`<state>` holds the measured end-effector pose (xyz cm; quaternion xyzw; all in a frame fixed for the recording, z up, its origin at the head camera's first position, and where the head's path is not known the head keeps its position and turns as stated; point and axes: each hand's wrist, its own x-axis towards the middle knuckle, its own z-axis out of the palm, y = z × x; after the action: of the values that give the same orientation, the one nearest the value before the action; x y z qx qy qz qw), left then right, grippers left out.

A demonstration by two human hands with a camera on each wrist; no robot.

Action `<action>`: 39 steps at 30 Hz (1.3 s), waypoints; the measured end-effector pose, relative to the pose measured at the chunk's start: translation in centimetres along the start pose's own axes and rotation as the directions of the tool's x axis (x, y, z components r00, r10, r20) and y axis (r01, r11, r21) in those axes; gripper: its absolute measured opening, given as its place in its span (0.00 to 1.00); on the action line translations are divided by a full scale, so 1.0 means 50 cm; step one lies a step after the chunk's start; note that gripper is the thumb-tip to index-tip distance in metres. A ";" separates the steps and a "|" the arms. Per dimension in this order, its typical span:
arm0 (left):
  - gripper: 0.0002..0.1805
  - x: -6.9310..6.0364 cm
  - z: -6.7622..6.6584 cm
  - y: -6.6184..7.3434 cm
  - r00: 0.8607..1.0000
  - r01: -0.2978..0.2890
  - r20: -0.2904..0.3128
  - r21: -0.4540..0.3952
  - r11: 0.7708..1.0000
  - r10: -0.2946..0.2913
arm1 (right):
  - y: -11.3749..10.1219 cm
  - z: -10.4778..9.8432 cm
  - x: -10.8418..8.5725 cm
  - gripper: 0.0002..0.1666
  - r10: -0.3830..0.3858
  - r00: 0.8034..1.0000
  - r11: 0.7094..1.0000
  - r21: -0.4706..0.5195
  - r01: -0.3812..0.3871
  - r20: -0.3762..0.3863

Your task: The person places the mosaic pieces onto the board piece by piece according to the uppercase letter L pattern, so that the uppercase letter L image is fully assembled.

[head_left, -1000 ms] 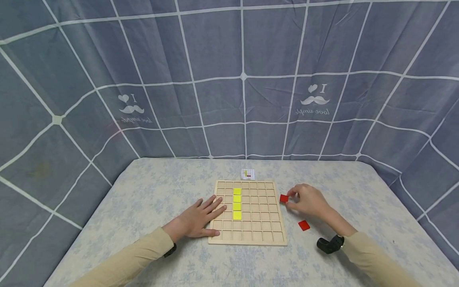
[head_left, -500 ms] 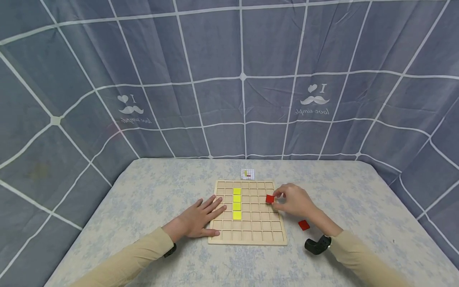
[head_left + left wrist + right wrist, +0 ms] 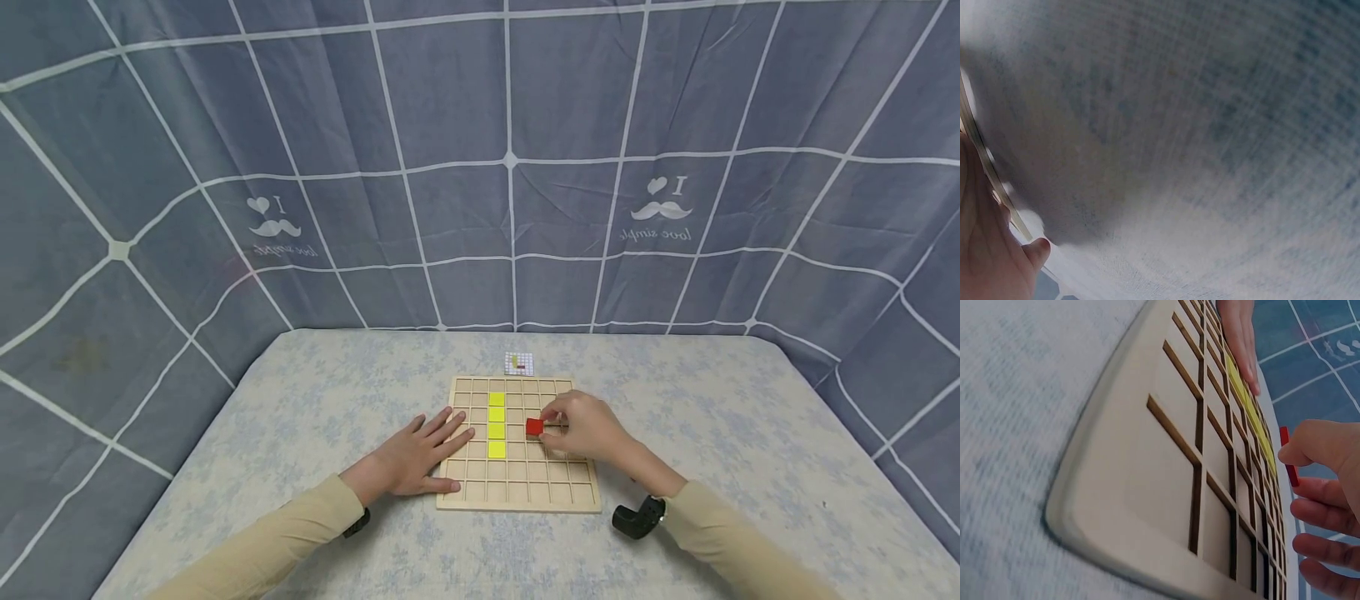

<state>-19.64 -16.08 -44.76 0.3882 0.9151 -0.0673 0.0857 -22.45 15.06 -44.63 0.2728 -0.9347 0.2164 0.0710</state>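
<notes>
A wooden grid board (image 3: pixel 506 496) lies on the table, with several yellow square tiles (image 3: pixel 497 431) in one column of its cells. Fingers spread, the left hand (image 3: pixel 412 461) rests on the board's left edge; the left wrist view catches only part of that hand (image 3: pixel 988 250). My right hand (image 3: pixel 588 427) pinches a red square tile (image 3: pixel 534 427) by its edge over the board, right of the yellow column. In the right wrist view, thumb and forefinger hold the thin red tile (image 3: pixel 1284 436) on edge, apart from the board.
Behind the board lies a small printed pattern card (image 3: pixel 519 363) with coloured squares on a grid. A pale blue patterned cloth (image 3: pixel 337 400) covers the table. Blue curtains (image 3: pixel 570 208) with white lines hang at the back and sides. Dark straps (image 3: pixel 637 518) sit around both wrists.
From beyond the board's right edge, the right hand has carried the red tile left over the grid. Its forearm now covers the second red tile's spot. The left hand has stayed put.
</notes>
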 end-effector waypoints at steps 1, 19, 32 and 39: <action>0.42 0.000 0.000 0.000 1.000 0.001 0.002 -0.001 1.000 -0.001 | -0.003 0.002 0.001 0.11 -0.010 1.000 1.000 0.004 0.010 0.000; 0.43 0.004 0.000 0.000 1.000 0.011 0.008 -0.007 1.000 -0.011 | -0.037 0.031 0.001 0.11 -0.077 0.995 0.997 0.019 0.076 0.065; 0.43 0.003 0.007 0.000 1.000 0.020 0.017 0.002 1.000 -0.020 | -0.044 0.032 -0.004 0.09 -0.106 0.989 0.994 0.022 0.104 0.100; 0.44 0.008 0.023 -0.006 1.000 0.029 -0.002 -0.013 0.999 -0.029 | -0.040 0.031 -0.001 0.09 -0.110 0.989 0.994 0.039 0.107 0.102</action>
<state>-19.99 -16.22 -45.95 0.3742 0.9213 -0.0624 0.0859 -21.34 12.89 -45.32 0.3352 -0.9172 0.2134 0.0295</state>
